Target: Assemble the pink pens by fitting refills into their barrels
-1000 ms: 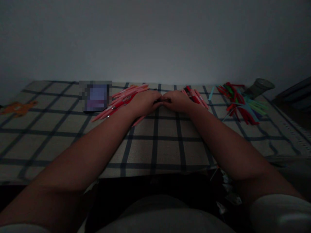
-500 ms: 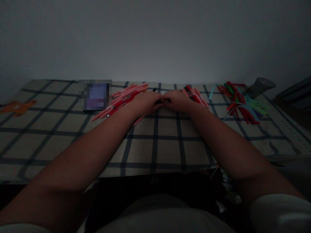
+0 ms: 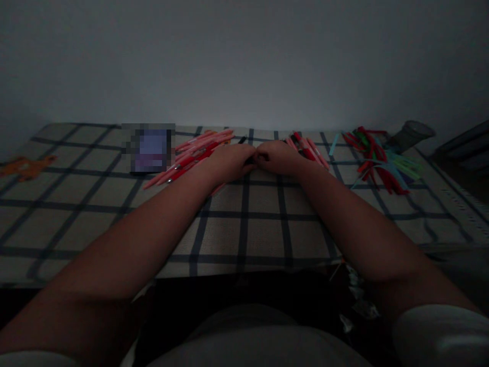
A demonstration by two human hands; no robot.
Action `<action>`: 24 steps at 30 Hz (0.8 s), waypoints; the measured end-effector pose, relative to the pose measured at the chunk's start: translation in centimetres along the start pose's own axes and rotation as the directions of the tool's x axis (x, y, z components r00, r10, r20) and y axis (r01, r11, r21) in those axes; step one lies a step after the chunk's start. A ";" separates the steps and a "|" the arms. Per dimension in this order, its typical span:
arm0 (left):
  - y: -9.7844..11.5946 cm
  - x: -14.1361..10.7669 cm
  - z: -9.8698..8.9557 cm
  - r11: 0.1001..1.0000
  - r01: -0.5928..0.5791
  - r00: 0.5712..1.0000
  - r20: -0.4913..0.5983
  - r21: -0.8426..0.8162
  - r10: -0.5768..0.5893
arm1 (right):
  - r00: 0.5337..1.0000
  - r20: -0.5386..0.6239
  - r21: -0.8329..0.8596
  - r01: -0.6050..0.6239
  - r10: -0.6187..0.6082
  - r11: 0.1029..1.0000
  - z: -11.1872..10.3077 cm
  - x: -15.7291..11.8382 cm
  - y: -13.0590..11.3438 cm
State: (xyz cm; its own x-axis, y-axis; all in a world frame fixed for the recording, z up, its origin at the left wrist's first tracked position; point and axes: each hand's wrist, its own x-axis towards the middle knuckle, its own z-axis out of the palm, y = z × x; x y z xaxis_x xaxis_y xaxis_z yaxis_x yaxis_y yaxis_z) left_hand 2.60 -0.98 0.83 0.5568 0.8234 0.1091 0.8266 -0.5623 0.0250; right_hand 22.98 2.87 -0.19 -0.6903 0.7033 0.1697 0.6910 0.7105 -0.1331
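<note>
My left hand (image 3: 234, 162) and my right hand (image 3: 278, 157) meet at the fingertips above the checked tablecloth. Both have their fingers curled and pressed together; whatever they pinch is hidden. Beside and partly under my left wrist lies a loose pile of pink and red pens (image 3: 189, 162). A dark tip (image 3: 243, 138) shows just behind my left hand, and I cannot tell whether it is held. Close behind my right wrist lies a smaller group of pink and red pens (image 3: 311, 152), one with a black part.
A phone-like device (image 3: 153, 150), partly blurred out, lies left of the pens. An orange cut-out shape (image 3: 28, 167) is at far left. On the right are coloured strips (image 3: 372, 160), a single light blue strip (image 3: 334, 145) and a clear cup (image 3: 411, 135) tipped over. A wall (image 3: 244, 61) rises behind.
The view has shifted very slightly. My hands stay together in nearly the same place, and the pens and strips lie as before.
</note>
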 end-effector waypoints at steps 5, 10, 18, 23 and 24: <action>0.0 0.0 0.3 1.000 -0.018 1.000 -0.021 0.012 0.018 | 1.000 -0.001 0.014 -0.029 0.029 0.999 -0.1 -0.1 -0.4; 0.3 0.0 0.3 0.999 -0.018 1.000 -0.009 0.051 0.018 | 0.999 -0.001 0.009 -0.047 0.047 0.999 -0.1 -0.1 -0.4; 0.0 0.0 0.4 0.998 -0.048 0.999 -0.018 0.048 0.049 | 1.000 -0.013 0.029 -0.022 0.022 0.999 0.3 0.0 0.0; -0.1 0.1 0.4 0.998 -0.052 0.998 -0.020 0.041 0.053 | 1.000 -0.019 0.046 -0.019 0.020 0.999 0.2 0.0 0.0; -0.1 0.1 0.4 0.998 -0.050 0.999 -0.017 0.042 0.050 | 1.000 -0.017 0.048 -0.018 0.018 0.999 0.2 0.0 0.0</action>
State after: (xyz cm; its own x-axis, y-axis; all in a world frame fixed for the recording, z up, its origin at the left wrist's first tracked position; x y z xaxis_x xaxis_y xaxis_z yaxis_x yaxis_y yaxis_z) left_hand 2.60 -0.82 0.43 0.5962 0.7926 0.1275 0.8007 -0.5986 -0.0226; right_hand 22.96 2.86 -0.44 -0.6737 0.7157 0.1840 0.6920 0.6984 -0.1830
